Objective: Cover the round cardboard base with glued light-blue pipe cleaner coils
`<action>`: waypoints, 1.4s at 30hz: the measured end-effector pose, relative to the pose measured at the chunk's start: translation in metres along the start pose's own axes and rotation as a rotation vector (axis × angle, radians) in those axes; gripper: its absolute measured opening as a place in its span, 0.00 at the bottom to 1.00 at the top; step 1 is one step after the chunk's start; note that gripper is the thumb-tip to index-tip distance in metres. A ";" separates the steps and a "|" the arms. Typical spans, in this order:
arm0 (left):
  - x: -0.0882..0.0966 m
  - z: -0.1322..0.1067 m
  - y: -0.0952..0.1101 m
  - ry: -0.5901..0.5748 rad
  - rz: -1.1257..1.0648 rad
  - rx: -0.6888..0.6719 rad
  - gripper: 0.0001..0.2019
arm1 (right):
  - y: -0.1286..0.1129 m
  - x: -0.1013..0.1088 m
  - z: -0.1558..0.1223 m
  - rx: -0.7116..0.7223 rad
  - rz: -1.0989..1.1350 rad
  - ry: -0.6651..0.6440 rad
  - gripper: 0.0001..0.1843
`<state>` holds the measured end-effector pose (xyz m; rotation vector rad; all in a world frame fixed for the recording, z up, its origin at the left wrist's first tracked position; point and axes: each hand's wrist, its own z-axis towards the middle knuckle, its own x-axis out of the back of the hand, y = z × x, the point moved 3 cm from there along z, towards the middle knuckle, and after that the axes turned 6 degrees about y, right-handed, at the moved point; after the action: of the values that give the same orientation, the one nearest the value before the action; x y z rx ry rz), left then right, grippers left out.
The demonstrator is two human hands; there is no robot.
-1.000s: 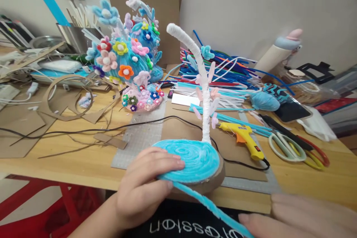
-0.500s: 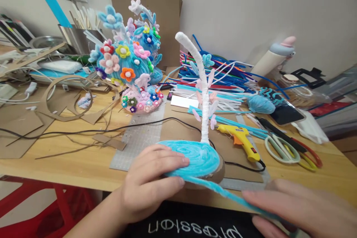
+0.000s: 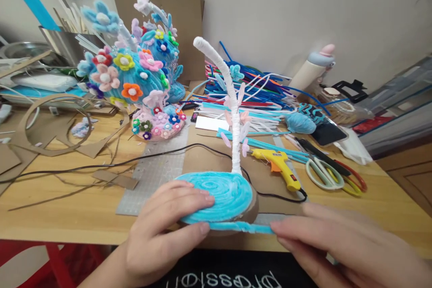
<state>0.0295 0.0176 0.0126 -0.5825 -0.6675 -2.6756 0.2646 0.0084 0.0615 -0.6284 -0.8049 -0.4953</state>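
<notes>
Our right grip (image 3: pixel 340 240) pinches the blue strip (image 3: pixel 245 227) between thumb and fingers; our left grip (image 3: pixel 165 229) clasps the blue coiled base (image 3: pixel 224 193), fingers flat on top, thumb against the strip at the near rim. The base sits at the front of the tabletop (image 3: pixel 77 222), the white stem (image 3: pixel 235 135) rising from its far side. Beyond, we see the yellow glue gun (image 3: pixel 281 166) to the right and flower-covered ornaments (image 3: pixel 138 69) to the left.
</notes>
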 end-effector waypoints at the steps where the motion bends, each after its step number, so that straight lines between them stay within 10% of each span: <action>1: 0.000 0.000 0.000 -0.002 0.004 0.007 0.07 | 0.001 0.000 0.002 -0.002 0.012 -0.021 0.07; 31: 0.006 -0.001 -0.006 -0.158 0.057 0.083 0.10 | 0.020 -0.014 0.010 -0.212 0.322 -0.193 0.08; 42: 0.004 -0.032 -0.003 -0.137 -0.010 0.260 0.12 | 0.044 -0.028 0.001 -0.720 0.509 -0.309 0.04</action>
<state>0.0148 0.0037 -0.0122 -0.6943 -1.0382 -2.5172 0.2747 0.0455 0.0254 -1.5605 -0.7070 -0.2056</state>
